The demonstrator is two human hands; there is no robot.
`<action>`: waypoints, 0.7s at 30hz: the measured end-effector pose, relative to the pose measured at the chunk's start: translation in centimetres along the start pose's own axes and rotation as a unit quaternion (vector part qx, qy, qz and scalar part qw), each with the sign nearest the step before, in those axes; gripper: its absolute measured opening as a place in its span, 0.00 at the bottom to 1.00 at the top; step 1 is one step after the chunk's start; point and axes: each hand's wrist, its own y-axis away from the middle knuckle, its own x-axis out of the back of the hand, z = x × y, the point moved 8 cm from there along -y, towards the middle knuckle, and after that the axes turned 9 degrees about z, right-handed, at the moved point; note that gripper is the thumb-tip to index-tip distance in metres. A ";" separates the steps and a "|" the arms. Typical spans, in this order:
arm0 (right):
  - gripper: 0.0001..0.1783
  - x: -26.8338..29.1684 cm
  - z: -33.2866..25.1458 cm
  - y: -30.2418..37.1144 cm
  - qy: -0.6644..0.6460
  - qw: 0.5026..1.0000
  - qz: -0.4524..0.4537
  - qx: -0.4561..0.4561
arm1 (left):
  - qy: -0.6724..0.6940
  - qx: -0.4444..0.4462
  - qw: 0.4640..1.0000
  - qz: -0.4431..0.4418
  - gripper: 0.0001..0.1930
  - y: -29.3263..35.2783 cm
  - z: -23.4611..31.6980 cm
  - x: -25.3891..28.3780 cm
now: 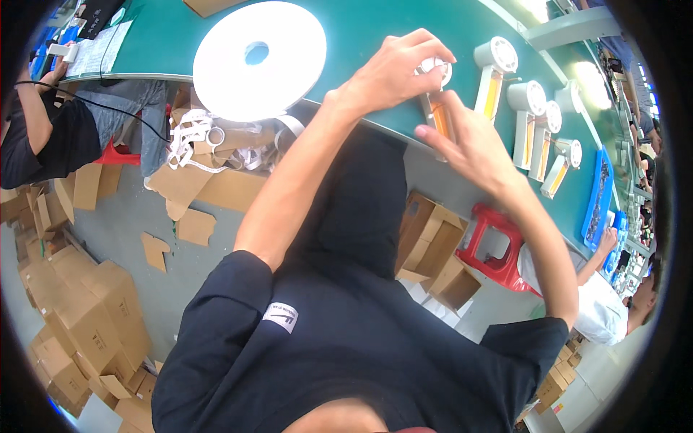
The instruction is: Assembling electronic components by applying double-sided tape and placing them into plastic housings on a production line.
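Note:
A small white handheld fan (437, 119) with a round head and an orange strip along its handle is at the bench's near edge. My left hand (393, 72) is closed around its head, fingers bent over the top and thumb against the near side. Lower down, my right hand (473, 144) holds the handle, its forefinger along one side and its thumb stretched across near the lower end. Something small and pale shows at the fingertips, too small to make out. Similar fans lie to the right, the nearest being a fan (491, 83) with a yellow strip.
A large white reel (224, 68) overhangs the green bench (361, 22) edge at left. Below it, a carton (231, 189) holds white strip scraps. Red stools (494, 242), open boxes (433, 242) and stacked cartons (94, 303) surround me. A blue tray (598, 198) and co-workers flank the bench.

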 end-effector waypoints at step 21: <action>0.16 0.2 -0.4 0.5 -0.037 0.953 0.296 0.045 | -0.089 -0.077 0.993 -0.025 0.11 0.5 0.7 -0.5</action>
